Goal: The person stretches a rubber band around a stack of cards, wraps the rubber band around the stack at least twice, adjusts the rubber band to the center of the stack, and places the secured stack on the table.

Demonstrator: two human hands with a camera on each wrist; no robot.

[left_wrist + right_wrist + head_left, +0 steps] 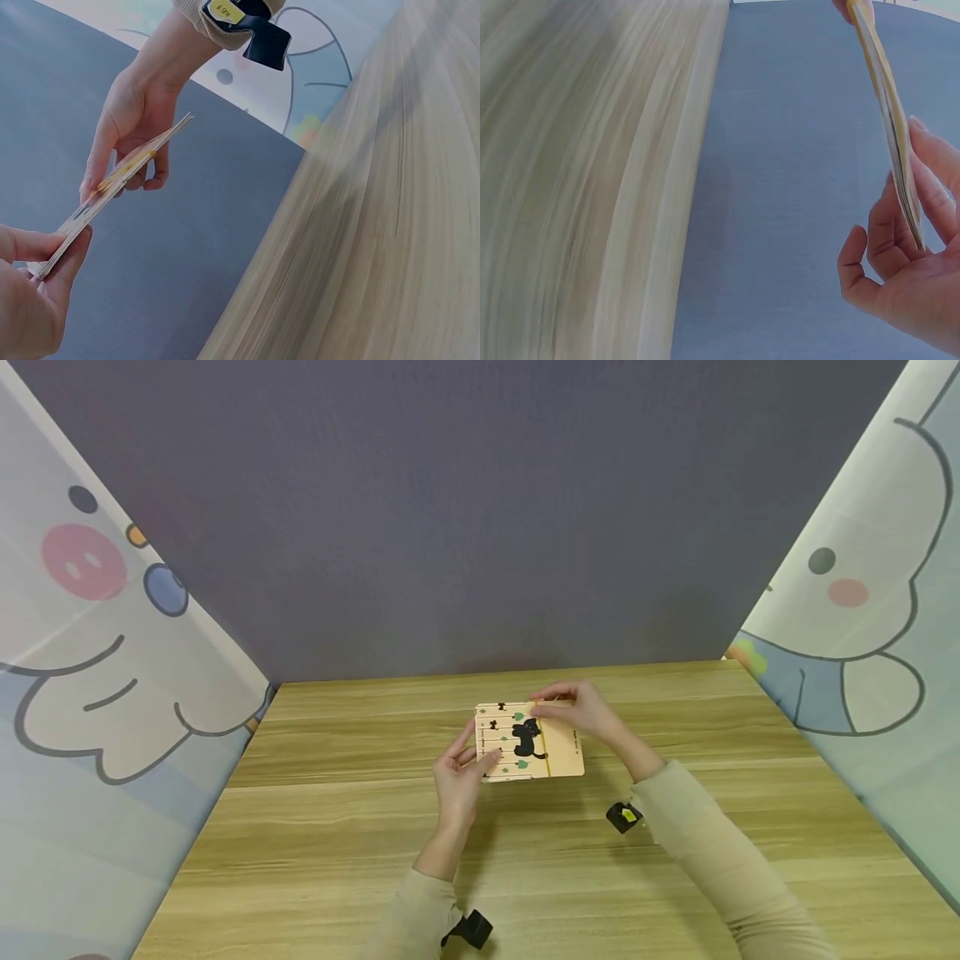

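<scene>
Both hands hold up a small notebook [562, 752], its cream cover printed with a black cat and green leaves. A yellow elastic band [547, 752] runs across the cover. My left hand [459, 777] grips the left end, thumb on the cover and fingers behind. At the far edge, beside the band, my right hand [581, 710] pinches the notebook between thumb and fingers. Seen edge-on in the left wrist view, the notebook [112, 191] is tilted and its layered pages show. In the right wrist view its right end reaches toward the right palm [907, 292].
Below the hands lies a wood-grain table [337, 827]. A dark grey panel [480, 527] rises behind it, and side panels with cartoon animals [82, 677] stand left and right. Each wrist wears a small black camera [624, 817].
</scene>
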